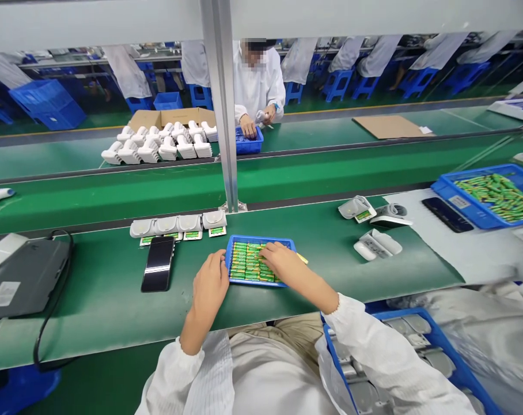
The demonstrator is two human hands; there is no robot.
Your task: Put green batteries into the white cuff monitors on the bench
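Note:
A small blue tray (287,242) filled with green batteries (246,266) lies on the green bench in front of me. My left hand (210,285) rests at the tray's left edge, fingers curled against its rim. My right hand (283,262) reaches over the tray's right side with its fingers down among the batteries; whether they pinch one is hidden. Just behind the tray stands a row of several white device shells (178,225) with green-labelled parts in front of them.
A black phone (158,263) lies left of the tray, a grey device with a cable (23,275) further left. White parts (376,243) sit to the right, a large blue bin of batteries (492,196) beyond. A metal post (224,115) rises behind. Another person works across the belt.

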